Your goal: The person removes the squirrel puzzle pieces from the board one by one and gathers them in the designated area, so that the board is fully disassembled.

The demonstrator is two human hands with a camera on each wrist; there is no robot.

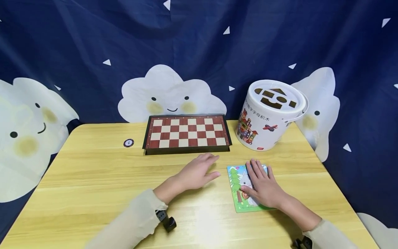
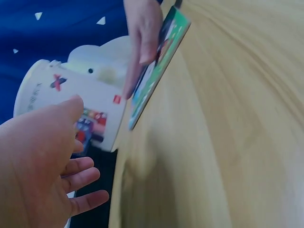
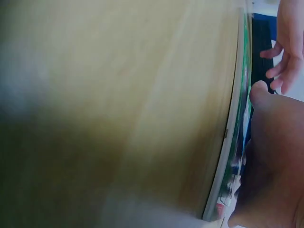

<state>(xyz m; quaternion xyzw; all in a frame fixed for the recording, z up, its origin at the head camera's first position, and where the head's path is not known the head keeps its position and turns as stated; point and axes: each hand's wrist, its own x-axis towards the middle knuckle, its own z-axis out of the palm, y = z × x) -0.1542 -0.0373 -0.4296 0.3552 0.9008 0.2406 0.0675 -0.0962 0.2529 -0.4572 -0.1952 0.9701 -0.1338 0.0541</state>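
A colourful flat picture board (image 1: 235, 181), printed with a green tree and a grey animal, lies on the table at right of centre in the head view. On top of it my right hand (image 1: 266, 188) rests with straight fingers, covering part of the picture. My left hand (image 1: 196, 173) is over the table to the board's left, its fingers loosely extended and holding nothing. In the left wrist view the board (image 2: 166, 59) shows beyond the left hand (image 2: 52, 152), the right hand upon it. Along the right hand's thumb, the right wrist view catches the board's edge (image 3: 223, 166).
A red and white checkered game board (image 1: 187, 132) with a dark frame sits at the back middle of the wooden table (image 1: 93, 193). To its right stands a white bucket (image 1: 264, 121) with shaped holes in its lid. A small round chip (image 1: 129, 143) lies left of the game board.
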